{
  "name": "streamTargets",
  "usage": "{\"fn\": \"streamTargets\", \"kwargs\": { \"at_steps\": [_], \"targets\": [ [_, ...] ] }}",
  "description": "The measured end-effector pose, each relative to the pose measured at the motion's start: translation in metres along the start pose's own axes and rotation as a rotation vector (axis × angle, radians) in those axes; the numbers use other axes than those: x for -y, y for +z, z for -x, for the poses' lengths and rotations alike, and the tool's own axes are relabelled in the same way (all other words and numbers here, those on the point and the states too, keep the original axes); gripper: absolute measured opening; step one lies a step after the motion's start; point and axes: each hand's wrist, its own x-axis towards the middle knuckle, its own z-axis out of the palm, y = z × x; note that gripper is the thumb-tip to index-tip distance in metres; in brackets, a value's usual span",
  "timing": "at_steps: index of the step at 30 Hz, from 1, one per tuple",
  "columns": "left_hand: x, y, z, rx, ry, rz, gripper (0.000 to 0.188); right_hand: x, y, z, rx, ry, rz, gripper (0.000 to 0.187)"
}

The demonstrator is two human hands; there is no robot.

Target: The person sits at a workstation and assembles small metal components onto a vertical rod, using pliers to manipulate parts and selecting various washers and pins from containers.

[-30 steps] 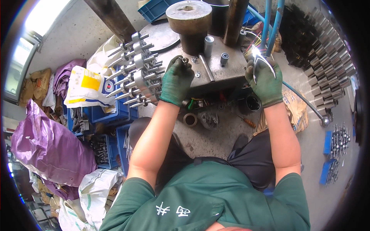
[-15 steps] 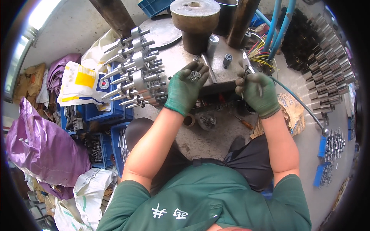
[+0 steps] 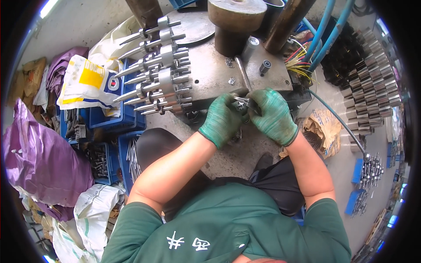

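Gloved left hand (image 3: 220,119) and right hand (image 3: 272,115) pinch a small metal part (image 3: 242,103), long axis left-right

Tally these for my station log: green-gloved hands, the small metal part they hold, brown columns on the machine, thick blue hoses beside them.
Green-gloved hands, left hand and right hand: 2
Small metal part: 1
Brown columns: 2
Thick blue hoses: 2
Total: 7
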Motion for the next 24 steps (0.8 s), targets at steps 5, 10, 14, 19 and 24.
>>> {"fn": "streamTargets", "kwargs": {
  "at_steps": [5,10,14,19,24],
  "targets": [
    [-0.001,0.005,0.011,0.071,0.006,-0.080,0.041,0.005,-0.004,0.002,-0.060,0.371,-0.439,0.029],
    [0.002,0.006,0.014,0.043,0.054,-0.417,0.038,-0.004,-0.009,0.003,-0.108,0.597,-0.959,0.043],
    [0.005,-0.001,0.009,0.053,0.067,-0.565,0.023,-0.007,-0.006,0.004,-0.074,0.646,-1.080,0.050],
    [0.002,0.008,0.012,0.051,0.029,-0.542,0.018,-0.013,-0.011,0.008,-0.113,0.798,-1.224,0.052],
    [-0.014,0.007,0.012,-0.064,0.055,-0.384,0.014,-0.005,-0.034,0.000,-0.077,0.909,-1.872,0.043]
  ]
}}
